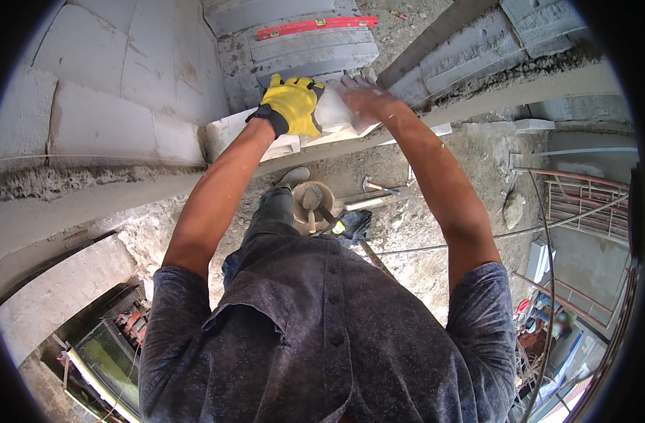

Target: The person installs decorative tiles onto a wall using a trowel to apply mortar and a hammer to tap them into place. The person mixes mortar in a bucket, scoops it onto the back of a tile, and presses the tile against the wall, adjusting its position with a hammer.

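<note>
On the top edge of the block wall (125, 106), white block (334, 113) lying between both hands, gloved left hand (293, 106) gripping its left end, bare right hand (364, 99) pressing its right, fingers wrapping it, red level (315, 26) resting beyond.

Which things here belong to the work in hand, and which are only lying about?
In use:
white block, held by the gloved left hand and bare right hand

Lying about:
red level
hammer
bucket
</note>
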`<move>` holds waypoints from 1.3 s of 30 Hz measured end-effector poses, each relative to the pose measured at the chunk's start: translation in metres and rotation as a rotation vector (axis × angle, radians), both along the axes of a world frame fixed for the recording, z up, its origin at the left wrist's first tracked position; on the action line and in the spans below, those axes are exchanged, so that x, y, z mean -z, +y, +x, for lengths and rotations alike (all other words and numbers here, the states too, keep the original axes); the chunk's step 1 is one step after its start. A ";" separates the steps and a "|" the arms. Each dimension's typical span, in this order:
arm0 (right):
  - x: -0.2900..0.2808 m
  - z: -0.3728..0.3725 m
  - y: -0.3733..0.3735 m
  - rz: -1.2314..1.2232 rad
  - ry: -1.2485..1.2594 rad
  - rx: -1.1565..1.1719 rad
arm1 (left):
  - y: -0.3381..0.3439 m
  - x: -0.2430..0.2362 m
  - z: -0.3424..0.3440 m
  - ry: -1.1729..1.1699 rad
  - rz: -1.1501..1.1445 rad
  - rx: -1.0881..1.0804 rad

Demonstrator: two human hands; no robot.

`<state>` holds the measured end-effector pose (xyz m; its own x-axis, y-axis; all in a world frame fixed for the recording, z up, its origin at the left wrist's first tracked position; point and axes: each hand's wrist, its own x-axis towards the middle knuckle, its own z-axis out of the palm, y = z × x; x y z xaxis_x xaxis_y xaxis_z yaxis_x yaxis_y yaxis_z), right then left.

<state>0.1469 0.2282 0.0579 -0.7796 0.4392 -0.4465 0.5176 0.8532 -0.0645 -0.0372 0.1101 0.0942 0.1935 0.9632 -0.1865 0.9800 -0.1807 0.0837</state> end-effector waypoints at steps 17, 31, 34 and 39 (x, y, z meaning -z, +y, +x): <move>-0.108 -0.062 0.033 0.312 0.136 0.044 | 0.054 -0.050 -0.063 0.008 0.341 -0.088; -0.352 0.032 -0.192 0.083 0.427 -0.143 | -0.164 -0.237 0.017 -0.255 0.738 0.147; -0.331 0.043 -0.240 -0.201 0.191 0.052 | -0.217 -0.198 0.027 -0.217 0.584 0.208; -0.142 0.099 -0.332 -0.129 0.437 0.318 | -0.290 -0.091 0.089 -0.182 0.228 0.221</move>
<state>0.2464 -0.1043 0.1999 -0.7424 0.6462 -0.1767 0.6498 0.6304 -0.4247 0.0523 -0.1801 0.1855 0.4121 0.9071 0.0851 0.8878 -0.4208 0.1864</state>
